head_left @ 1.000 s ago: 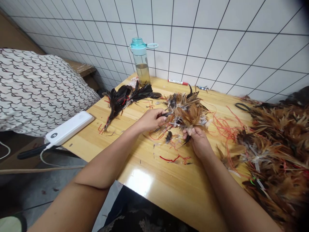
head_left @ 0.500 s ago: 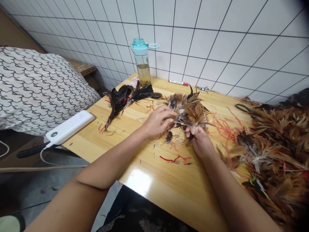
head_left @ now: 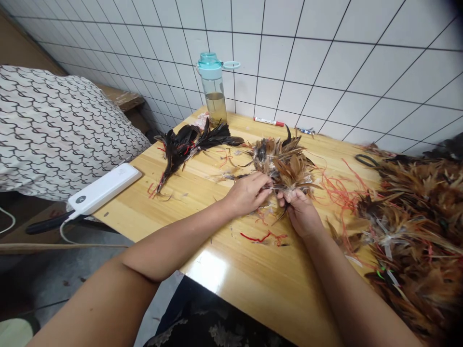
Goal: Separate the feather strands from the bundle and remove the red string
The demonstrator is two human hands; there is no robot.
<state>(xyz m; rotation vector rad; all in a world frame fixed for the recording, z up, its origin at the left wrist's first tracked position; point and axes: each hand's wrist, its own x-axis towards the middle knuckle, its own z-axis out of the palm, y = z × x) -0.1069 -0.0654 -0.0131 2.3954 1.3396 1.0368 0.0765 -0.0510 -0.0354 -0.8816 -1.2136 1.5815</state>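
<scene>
My right hand [head_left: 302, 209] pinches the base of a bundle of brown feathers [head_left: 293, 169], whose tips fan away from me. A dark feather pokes down below those fingers. Close on its left, my left hand [head_left: 249, 194] has thumb and fingers drawn together near the same base. Something thin and pale seems to run between the hands, but what the left fingertips hold is too small to name. More brown and grey feathers [head_left: 264, 152] lie just beyond both hands. Short red strings [head_left: 264, 237] lie on the wooden table [head_left: 231, 270] nearer to me.
Black feathers tied with red [head_left: 191, 144] lie at the table's left, before a water bottle [head_left: 215, 91]. A red marker [head_left: 269, 122] rests by the tiled wall. Red strings [head_left: 338, 190] and a large brown feather pile [head_left: 415, 217] cover the right side. A white power bank [head_left: 106, 185] sits on the left edge.
My left hand has moved right and slightly toward me, and its fingers have closed beside my right hand. The right hand stays on the brown feathers.
</scene>
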